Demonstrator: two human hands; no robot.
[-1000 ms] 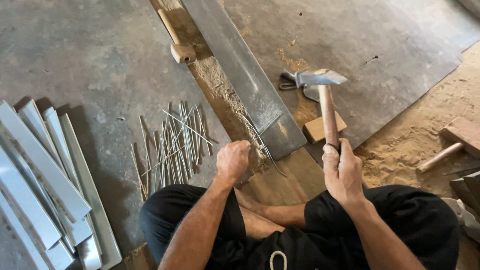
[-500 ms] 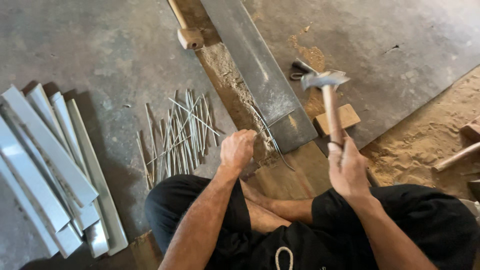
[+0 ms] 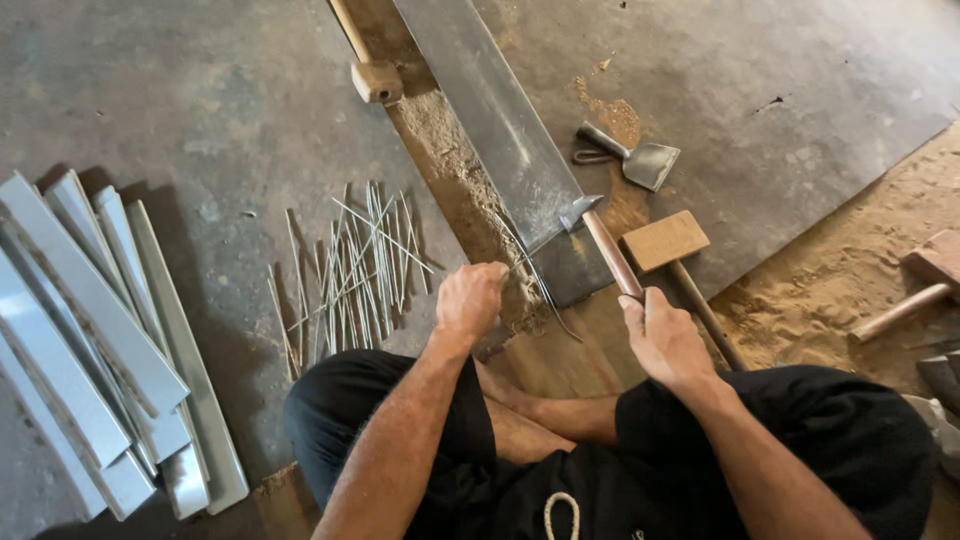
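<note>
Head: right hand (image 3: 662,338) clenches hammer (image 3: 600,240); left hand (image 3: 472,298) pinches wire (image 3: 530,262).

Grey concrete floor (image 3: 180,90), sandy dirt patch (image 3: 840,280) at right, soft daylight.

Left hand (image 3: 470,300) hides wire end it pinches. Metal strips (image 3: 90,340) cut off at 9 o'clock edge. Wooden mallet (image 3: 925,280) cropped at 3 o'clock.
</note>
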